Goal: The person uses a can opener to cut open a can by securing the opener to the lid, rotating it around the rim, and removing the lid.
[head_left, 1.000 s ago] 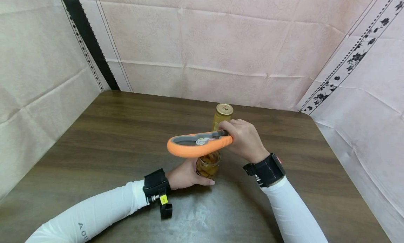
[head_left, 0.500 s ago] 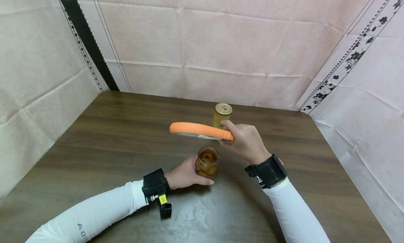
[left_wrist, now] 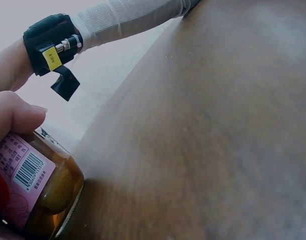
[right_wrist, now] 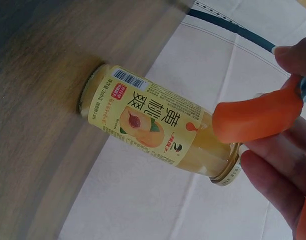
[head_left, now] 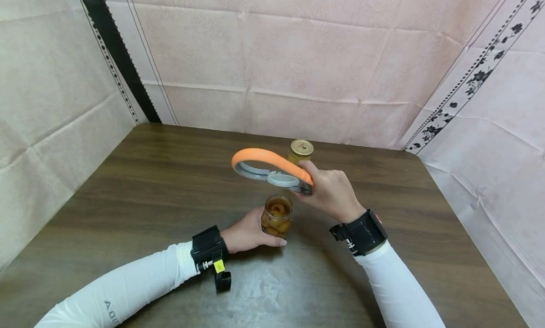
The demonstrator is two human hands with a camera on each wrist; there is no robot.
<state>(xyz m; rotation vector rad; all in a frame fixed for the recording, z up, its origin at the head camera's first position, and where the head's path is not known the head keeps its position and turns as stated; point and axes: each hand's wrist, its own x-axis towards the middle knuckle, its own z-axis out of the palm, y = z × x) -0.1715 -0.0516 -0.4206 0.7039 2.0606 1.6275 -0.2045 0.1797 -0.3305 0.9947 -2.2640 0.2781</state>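
Fruit jar (head_left: 276,219) of clear glass sits in the bend of the left hand (head_left: 244,232), with the thumb on the near side. From my far-off seat I can't see all those fingers, but they curl only as wide as the glass, and that is all they hold. No lid covers its top, so I can look in: brown fruit pieces (head_left: 276,228) lie in amber liquid (left_wrist: 69,164). A pink label (left_wrist: 23,180) with a barcode shows right by the left thumb.

I see the right hand (head_left: 329,191) bent snugly round one end of an orange-and-grey jar opener (head_left: 268,155). Its loop sticks out to the left of those fingers, apart from the fruit jar. A pale round part (head_left: 283,179) shows near the loop; I can't tell what it is.

Just past the right fingers stands a yellow peach jar (right_wrist: 143,120) with its gold lid (head_left: 302,147) on. I see pale yellow filling (right_wrist: 208,155) through its glass. Brown wooden table (head_left: 170,186) spreads under both hands.
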